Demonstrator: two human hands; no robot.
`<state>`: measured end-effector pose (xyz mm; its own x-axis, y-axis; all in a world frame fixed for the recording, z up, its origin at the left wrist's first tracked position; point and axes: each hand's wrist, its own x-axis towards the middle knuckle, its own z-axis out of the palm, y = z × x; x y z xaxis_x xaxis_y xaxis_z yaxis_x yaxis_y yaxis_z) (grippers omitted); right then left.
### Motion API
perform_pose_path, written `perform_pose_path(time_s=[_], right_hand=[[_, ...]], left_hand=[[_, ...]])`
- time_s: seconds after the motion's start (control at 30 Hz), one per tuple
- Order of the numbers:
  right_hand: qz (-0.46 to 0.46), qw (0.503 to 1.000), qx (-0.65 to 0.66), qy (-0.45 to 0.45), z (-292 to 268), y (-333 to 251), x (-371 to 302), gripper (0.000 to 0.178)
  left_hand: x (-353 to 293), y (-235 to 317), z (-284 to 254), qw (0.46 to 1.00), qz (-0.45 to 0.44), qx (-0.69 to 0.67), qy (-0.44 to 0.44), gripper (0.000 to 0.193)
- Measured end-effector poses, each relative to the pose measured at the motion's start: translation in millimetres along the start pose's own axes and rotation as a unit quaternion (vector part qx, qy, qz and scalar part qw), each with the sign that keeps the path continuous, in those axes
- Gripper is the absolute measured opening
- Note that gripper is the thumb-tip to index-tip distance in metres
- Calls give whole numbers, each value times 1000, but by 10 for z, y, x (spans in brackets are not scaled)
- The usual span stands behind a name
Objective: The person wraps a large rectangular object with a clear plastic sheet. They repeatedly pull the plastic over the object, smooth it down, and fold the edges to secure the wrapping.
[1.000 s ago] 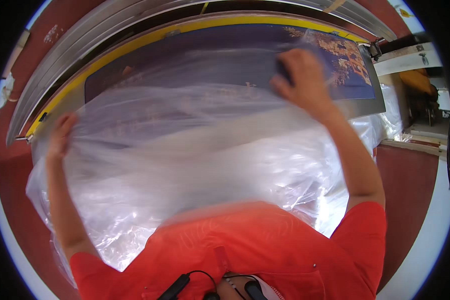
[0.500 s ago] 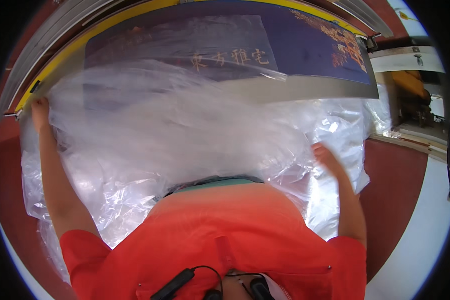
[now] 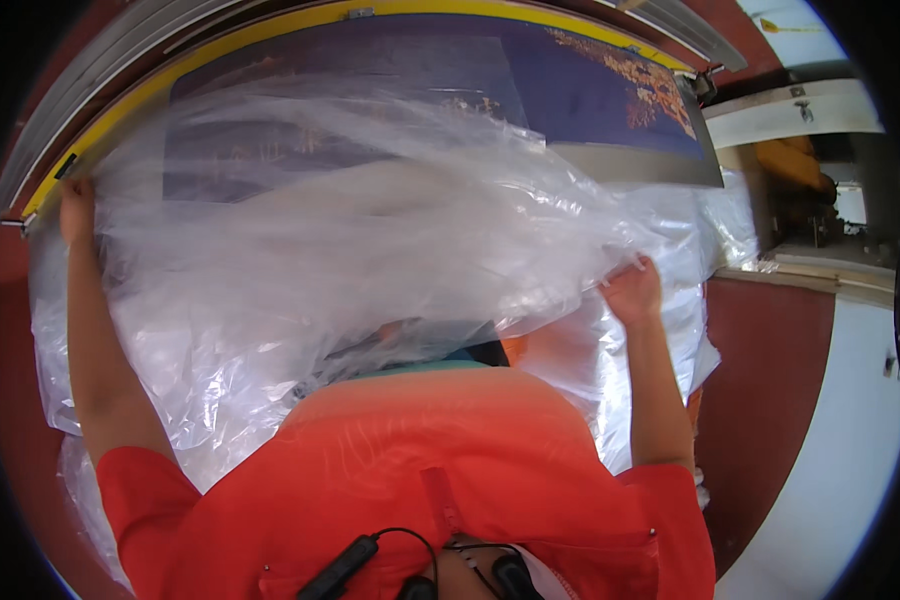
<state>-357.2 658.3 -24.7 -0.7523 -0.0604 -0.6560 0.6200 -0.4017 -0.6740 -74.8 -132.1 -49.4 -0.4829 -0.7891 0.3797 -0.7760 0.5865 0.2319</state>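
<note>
A large clear plastic sheet (image 3: 370,240) spreads in loose folds in front of my body and over part of a dark blue printed panel (image 3: 610,110). My left hand (image 3: 77,208), fingers closed, grips the sheet at the far left, close to a yellow edge strip. On the right, my right hand (image 3: 633,290) pinches the sheet's near edge and holds it up, so that edge bows between my hands. Gold lettering and a gold tree pattern decorate the panel; the lettering is blurred behind the film.
A yellow strip (image 3: 200,62) with small metal fittings runs along the far side, with grey metal rails (image 3: 110,95) beyond. More crumpled plastic (image 3: 670,225) hangs at the right. An open-topped machine housing (image 3: 820,200) stands at the far right, above reddish-brown floor (image 3: 770,390).
My right hand has risen slightly and now lifts the sheet's near edge. The sheet has billowed over more of the lettering. The whole view has shifted a little.
</note>
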Motion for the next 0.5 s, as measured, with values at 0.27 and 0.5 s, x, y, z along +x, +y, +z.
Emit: perform_pose_path(time_s=[0.27, 0.5], right_hand=[[-428, 838, -339, -21, 680, -2324, -308, 19], [-683, 141, -713, -73, 2243, -1283, -571, 31]], left_hand=[[-242, 321, -264, 998, 51, -39, -12, 25], [-360, 403, -406, 994, 66, -83, 8, 23]])
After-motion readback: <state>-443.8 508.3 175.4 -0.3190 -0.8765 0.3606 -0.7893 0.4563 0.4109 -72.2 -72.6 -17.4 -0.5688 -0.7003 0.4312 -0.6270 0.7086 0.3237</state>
